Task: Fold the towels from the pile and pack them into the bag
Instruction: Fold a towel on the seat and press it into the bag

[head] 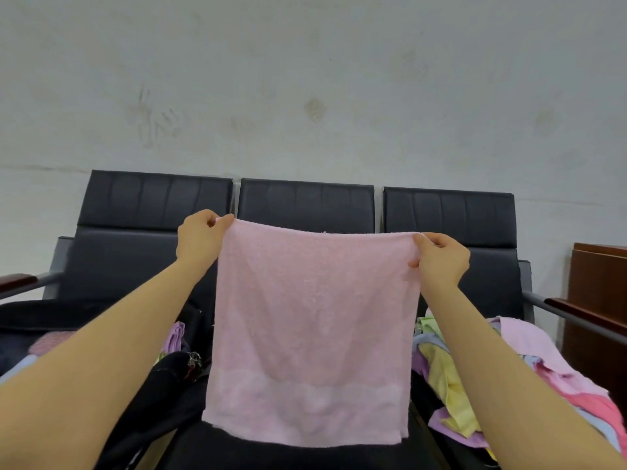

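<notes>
We've got the pink towel point(310, 330) up in the air, stretched flat in front of the middle seat of the black bench point(307, 205), its lower hem hanging just above that seat. Left hand point(200, 240) pinches the top left corner, fingers curled over the edge w/ thumb behind; right hand point(441, 259) pinches the top right corner the same way, fingers clamped on the cloth. Top edge runs fairly taut between the two, sloping a bit down toward the right.

To the right of the towel lies the pile point(451, 378) of loose towels (yellow, purple, pink, pale blue) on the bench's right seat. To the left of the towel sits the dark bag point(169, 385), some purple cloth showing in it, so we'd guess a few are packed already.

What could go wrong, as we judge it: the pinches are small, right at the corners, so a quick fold or shake could pull a corner free and drop the towel crooked. Bringing corners together w/ the top edge sloped would give a skewed fold. The hem could also drag on the seat and bunch.

Room: open air above and in front of the towel; the bench's backrest is behind it, armrests point(576, 313) well apart on either side.
</notes>
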### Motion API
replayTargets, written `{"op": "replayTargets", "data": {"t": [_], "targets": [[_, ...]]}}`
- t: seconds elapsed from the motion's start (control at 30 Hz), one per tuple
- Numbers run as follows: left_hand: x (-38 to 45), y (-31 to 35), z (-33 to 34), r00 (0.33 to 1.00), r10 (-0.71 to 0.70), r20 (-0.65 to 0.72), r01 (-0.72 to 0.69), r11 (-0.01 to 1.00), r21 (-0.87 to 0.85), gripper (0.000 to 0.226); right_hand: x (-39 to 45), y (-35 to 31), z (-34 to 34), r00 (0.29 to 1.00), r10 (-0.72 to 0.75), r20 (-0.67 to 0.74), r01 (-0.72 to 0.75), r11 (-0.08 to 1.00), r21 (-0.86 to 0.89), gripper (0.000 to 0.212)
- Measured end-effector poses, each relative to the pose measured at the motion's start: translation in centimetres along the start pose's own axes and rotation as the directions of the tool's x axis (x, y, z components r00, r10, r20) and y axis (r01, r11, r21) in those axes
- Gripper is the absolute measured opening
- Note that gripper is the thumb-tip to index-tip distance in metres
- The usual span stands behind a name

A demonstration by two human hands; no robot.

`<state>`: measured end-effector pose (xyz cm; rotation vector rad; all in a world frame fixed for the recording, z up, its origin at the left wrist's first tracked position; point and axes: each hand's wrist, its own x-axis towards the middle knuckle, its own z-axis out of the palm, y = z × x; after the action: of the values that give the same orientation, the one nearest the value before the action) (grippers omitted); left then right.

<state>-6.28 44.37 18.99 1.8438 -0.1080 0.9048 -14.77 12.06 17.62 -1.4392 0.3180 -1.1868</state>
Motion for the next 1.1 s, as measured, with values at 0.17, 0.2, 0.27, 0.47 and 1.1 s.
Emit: {"op": "replayTargets", "data": {"t": [0.17,0.2,0.27,0.47,1.1], "targets": [[-0.9,-0.3,-0.2,0.994,-0.061,0.088,0.062,0.998,-0.01,0.023,-0.2,0.7,-0.4,0.999,-0.008,0.036,0.008,1.0,-0.004,0.019],[-1.1,-0.7,-0.1,0.992,-0.071,0.102,0.072,0.997,-0.014,0.025,-0.2,1.0,-0.4,0.999,0.0,0.048,0.0,1.0,0.009,0.022],[-1.6,-1.5,0.1,0.988,-0.078,0.134,0.08,0.997,-0.01,0.025,-0.4,1.7,-0.3,0.998,0.016,0.066,-0.018,0.999,0.027,0.026],[-3.0,-3.9,1.0,0.982,-0.102,0.159,0.112,0.992,-0.053,0.012,-1.1,3.4,0.0,0.999,0.045,0.002,-0.045,0.999,-0.011,0.017],[-3.2,-4.9,1.7,0.988,-0.15,-0.035,0.137,0.962,-0.237,0.017,-0.5,3.4,1.0,0.992,-0.126,0.03,0.128,0.991,-0.049,0.018]]}}
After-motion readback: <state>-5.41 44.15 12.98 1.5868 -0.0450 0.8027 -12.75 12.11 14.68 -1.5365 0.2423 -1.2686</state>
